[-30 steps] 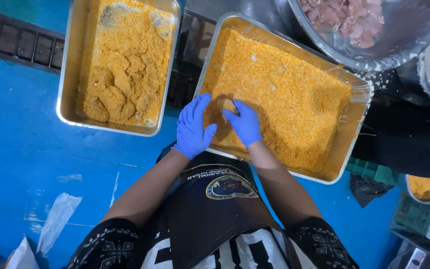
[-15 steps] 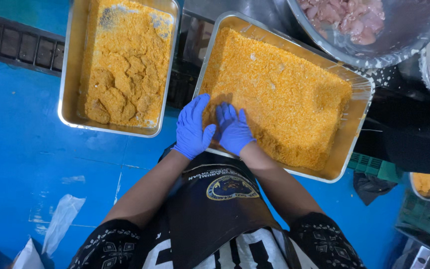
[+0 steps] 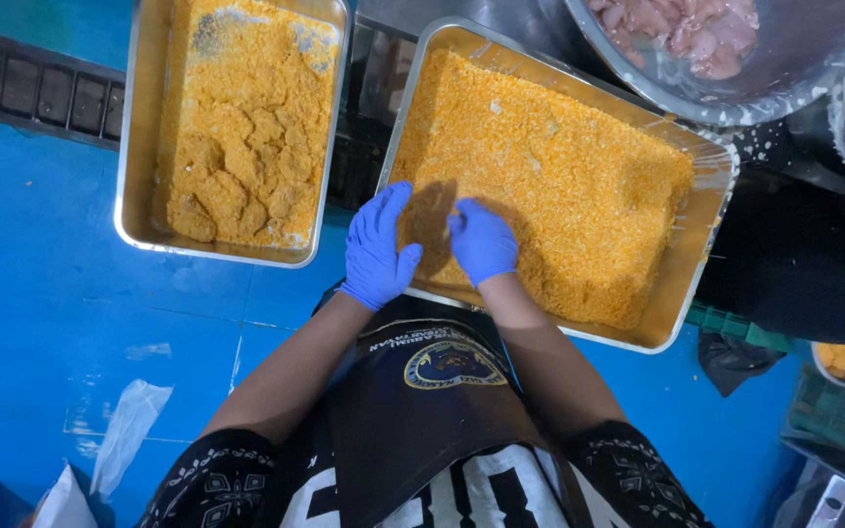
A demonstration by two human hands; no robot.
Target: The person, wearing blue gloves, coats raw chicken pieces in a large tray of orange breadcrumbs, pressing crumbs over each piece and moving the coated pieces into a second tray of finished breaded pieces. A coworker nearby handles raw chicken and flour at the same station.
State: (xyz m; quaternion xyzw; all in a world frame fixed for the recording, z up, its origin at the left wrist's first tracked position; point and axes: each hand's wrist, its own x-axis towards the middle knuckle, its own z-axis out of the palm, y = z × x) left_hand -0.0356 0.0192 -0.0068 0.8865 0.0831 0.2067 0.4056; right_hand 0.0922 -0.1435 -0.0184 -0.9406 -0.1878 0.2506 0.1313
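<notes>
Since a second earlier, the blue-gloved right hand had turned palm-down, fingers closed flat to press into orange breadcrumbs filling the rectangular steel tray; the gloved left hand, fingers spread, steadied the tray's near edge.

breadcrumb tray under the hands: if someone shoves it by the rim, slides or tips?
The breadcrumb tray would probably slide rather than tip: it is wide, shallow and flat-bottomed. It is likely heavy, being heaped with crumbs nearly to the rim. Loose crumbs would likely spill on a sharp push. Left hand and right hand rest at its near edge.
</notes>
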